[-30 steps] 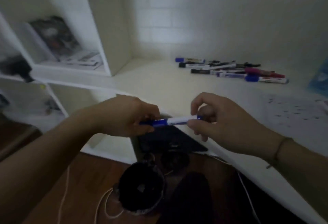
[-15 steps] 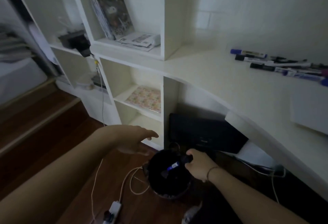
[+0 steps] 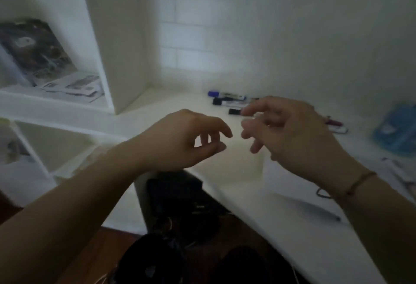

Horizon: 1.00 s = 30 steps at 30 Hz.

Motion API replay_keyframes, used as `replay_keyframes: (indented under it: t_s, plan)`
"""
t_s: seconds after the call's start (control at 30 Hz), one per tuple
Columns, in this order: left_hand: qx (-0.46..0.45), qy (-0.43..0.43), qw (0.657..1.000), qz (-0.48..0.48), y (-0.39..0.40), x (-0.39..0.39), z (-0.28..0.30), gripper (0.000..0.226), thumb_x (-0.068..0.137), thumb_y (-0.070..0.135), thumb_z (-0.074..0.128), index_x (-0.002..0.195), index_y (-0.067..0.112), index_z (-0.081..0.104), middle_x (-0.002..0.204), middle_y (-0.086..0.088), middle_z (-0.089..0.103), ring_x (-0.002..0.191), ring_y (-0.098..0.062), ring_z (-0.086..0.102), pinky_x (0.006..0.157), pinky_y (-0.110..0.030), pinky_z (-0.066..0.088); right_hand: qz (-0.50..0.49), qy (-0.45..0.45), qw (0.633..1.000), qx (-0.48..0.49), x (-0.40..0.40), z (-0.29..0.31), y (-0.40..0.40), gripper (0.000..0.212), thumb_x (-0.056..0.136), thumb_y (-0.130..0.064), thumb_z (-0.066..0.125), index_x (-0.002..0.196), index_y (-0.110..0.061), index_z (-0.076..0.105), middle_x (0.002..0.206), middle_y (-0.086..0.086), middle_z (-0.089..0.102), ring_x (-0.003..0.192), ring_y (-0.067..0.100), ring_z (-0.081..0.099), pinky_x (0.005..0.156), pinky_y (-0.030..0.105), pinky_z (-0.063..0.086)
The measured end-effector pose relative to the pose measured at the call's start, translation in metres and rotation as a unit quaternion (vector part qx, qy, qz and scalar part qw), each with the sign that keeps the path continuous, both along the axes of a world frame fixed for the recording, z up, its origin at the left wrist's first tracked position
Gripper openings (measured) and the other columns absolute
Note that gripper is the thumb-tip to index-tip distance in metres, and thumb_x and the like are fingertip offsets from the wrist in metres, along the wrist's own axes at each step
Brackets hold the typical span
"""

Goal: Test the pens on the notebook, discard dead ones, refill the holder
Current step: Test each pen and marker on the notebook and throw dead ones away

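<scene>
Both hands are hovering empty above the desk (image 3: 236, 166): left hand (image 3: 180, 141) and right hand (image 3: 290, 135) loosely open, fingers relaxed, gripping nothing. Judged step: between pens, reaching for the next one to test. The pens (image 3: 227, 100) are lying in a cluster at the back of the desk, partly behind the right hand; the next move calls for picking one out. Half a second ago the right hand was lowering a blue pen into the dark bin (image 3: 148, 261) below; that pen is gone now.
</scene>
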State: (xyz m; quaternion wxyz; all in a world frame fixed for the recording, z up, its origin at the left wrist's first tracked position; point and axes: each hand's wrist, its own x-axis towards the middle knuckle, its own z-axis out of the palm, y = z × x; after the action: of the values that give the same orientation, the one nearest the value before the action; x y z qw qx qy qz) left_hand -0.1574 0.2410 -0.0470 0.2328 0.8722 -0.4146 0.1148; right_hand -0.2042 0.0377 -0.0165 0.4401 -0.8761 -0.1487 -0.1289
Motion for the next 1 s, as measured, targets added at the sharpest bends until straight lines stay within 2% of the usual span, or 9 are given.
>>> replay_keyframes:
  t_s: [0.13, 0.23, 0.4, 0.6, 0.7, 0.8, 0.87, 0.93, 1.0]
  plan:
    - [-0.063, -0.015, 0.998, 0.006, -0.089, 0.042, 0.003, 0.020, 0.088, 0.043, 0.054, 0.095, 0.031, 0.069, 0.087, 0.016, 0.068, 0.079, -0.002, 0.062, 0.068, -0.031, 0.054, -0.133, -0.031, 0.990, -0.036, 0.032, -0.003, -0.106, 0.002, 0.085, -0.025, 0.065, 0.084, -0.025, 0.067, 0.071, -0.004, 0.072, 0.055, 0.013, 0.067, 0.048, 0.017, 0.047]
    - [-0.080, 0.060, 0.995, 0.025, -0.158, 0.074, -0.002, 0.019, 0.090, 0.043, 0.058, 0.095, 0.028, 0.069, 0.094, 0.013, 0.066, 0.083, -0.004, 0.061, 0.078, -0.033, 0.055, -0.255, -0.021, 0.962, -0.097, 0.068, -0.039, -0.195, 0.010, 0.086, -0.021, 0.063, 0.081, -0.030, 0.063, 0.088, 0.002, 0.071, 0.074, 0.022, 0.067, 0.071, 0.033, 0.053]
    - [0.161, 0.068, 0.984, 0.039, -0.252, 0.108, -0.021, 0.045, 0.083, 0.046, 0.066, 0.121, 0.024, 0.056, 0.121, 0.001, 0.057, 0.108, -0.022, 0.056, 0.092, -0.040, 0.050, -0.293, 0.052, 0.908, -0.297, 0.114, -0.096, -0.256, 0.038, 0.089, -0.018, 0.055, 0.127, -0.018, 0.052, 0.127, 0.010, 0.055, 0.113, 0.031, 0.048, 0.096, 0.037, 0.042]
    - [0.187, 0.068, 0.979, 0.051, -0.284, 0.108, -0.049, 0.015, 0.088, 0.027, 0.057, 0.103, 0.022, 0.057, 0.101, -0.001, 0.061, 0.091, -0.024, 0.060, 0.079, -0.035, 0.052, -0.308, 0.091, 0.896, -0.307, 0.140, -0.116, -0.283, 0.033, 0.095, -0.031, 0.048, 0.127, -0.022, 0.051, 0.117, 0.008, 0.055, 0.112, 0.029, 0.041, 0.091, 0.036, 0.039]
    - [0.125, 0.044, 0.989, 0.060, -0.281, 0.104, -0.061, 0.025, 0.089, 0.028, 0.053, 0.113, 0.025, 0.049, 0.113, 0.000, 0.055, 0.097, -0.023, 0.055, 0.076, -0.033, 0.047, -0.300, 0.038, 0.901, -0.312, 0.136, -0.116, -0.286, 0.024, 0.092, -0.034, 0.054, 0.112, -0.021, 0.060, 0.111, 0.003, 0.056, 0.108, 0.026, 0.043, 0.088, 0.036, 0.041]
    - [0.054, -0.031, 0.995, 0.080, -0.276, 0.105, -0.068, 0.059, 0.086, 0.049, 0.056, 0.136, 0.026, 0.035, 0.134, 0.000, 0.040, 0.118, -0.024, 0.042, 0.090, -0.039, 0.044, -0.301, -0.036, 0.912, -0.276, 0.114, -0.105, -0.280, 0.019, 0.092, -0.034, 0.053, 0.105, -0.025, 0.062, 0.098, 0.004, 0.063, 0.089, 0.021, 0.049, 0.074, 0.038, 0.046]
    - [0.039, -0.089, 0.990, 0.102, -0.276, 0.106, -0.067, 0.062, 0.087, 0.057, 0.051, 0.137, 0.023, 0.038, 0.134, -0.002, 0.045, 0.120, -0.027, 0.043, 0.096, -0.043, 0.040, -0.283, -0.066, 0.927, -0.235, 0.091, -0.091, -0.270, 0.015, 0.092, -0.032, 0.052, 0.102, -0.026, 0.060, 0.083, 0.004, 0.063, 0.074, 0.019, 0.052, 0.065, 0.036, 0.048]
    - [0.011, -0.121, 0.989, 0.081, -0.275, 0.101, -0.057, 0.046, 0.091, 0.053, 0.048, 0.124, 0.021, 0.052, 0.117, -0.001, 0.060, 0.104, -0.026, 0.055, 0.086, -0.040, 0.043, -0.248, -0.061, 0.962, -0.099, 0.060, -0.074, -0.255, 0.008, 0.091, -0.024, 0.055, 0.097, -0.021, 0.060, 0.073, -0.002, 0.065, 0.069, 0.015, 0.056, 0.062, 0.027, 0.048]
    - [0.008, -0.096, 0.995, -0.013, -0.275, 0.087, -0.044, 0.030, 0.096, 0.046, 0.046, 0.110, 0.022, 0.054, 0.095, 0.002, 0.062, 0.081, -0.021, 0.059, 0.067, -0.030, 0.041, -0.179, -0.033, 0.973, 0.145, 0.024, -0.061, -0.237, 0.019, 0.084, -0.032, 0.060, 0.092, -0.016, 0.060, 0.068, 0.003, 0.065, 0.063, 0.016, 0.058, 0.055, 0.025, 0.047]
